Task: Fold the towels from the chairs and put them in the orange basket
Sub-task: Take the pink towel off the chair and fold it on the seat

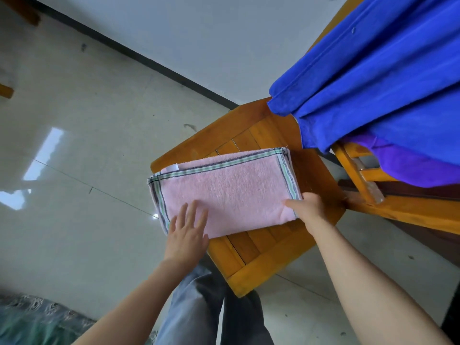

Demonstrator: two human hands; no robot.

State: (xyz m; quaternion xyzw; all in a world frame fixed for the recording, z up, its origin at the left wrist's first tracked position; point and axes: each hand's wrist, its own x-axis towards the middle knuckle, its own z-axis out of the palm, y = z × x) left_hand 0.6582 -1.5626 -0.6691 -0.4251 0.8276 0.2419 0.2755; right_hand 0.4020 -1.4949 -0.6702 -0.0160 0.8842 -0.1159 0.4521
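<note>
A pink towel (224,190) with striped edges lies folded in a long rectangle on the wooden seat of a chair (263,255). My left hand (186,232) rests flat on its near left corner, fingers straight. My right hand (307,207) pinches the towel's near right corner, thumb on top and fingers curled under the edge. A blue towel (378,78) hangs over the chair's back at the upper right, with a purple towel (408,165) showing beneath it. The orange basket is not in view.
The chair stands on a pale glossy tiled floor (87,145) next to a white wall with a dark skirting (149,61). My legs in jeans (199,307) are just in front of the seat. A patterned cloth (37,319) lies at the bottom left.
</note>
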